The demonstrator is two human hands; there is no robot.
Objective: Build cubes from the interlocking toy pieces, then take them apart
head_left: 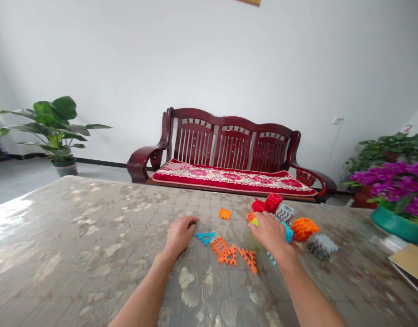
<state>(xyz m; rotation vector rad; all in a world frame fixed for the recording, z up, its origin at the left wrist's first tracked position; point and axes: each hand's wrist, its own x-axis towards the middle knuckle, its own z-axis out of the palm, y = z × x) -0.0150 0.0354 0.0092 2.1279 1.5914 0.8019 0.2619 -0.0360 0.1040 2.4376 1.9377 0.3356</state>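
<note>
My left hand rests on the table with its fingers curled under, and nothing shows in it. A blue triangular plastic tile lies just to its right. My right hand is closed around small plastic pieces; a yellow-green bit and an orange bit show at the thumb side. Flat orange lattice tiles lie between the hands, and one more orange tile lies farther back. Built cubes stand beyond the right hand: red, grey, orange, and another grey one.
A dark red wooden bench with a red patterned cushion stands behind the table. A potted green plant is at the back left. Purple flowers in a teal pot and a book occupy the table's right edge.
</note>
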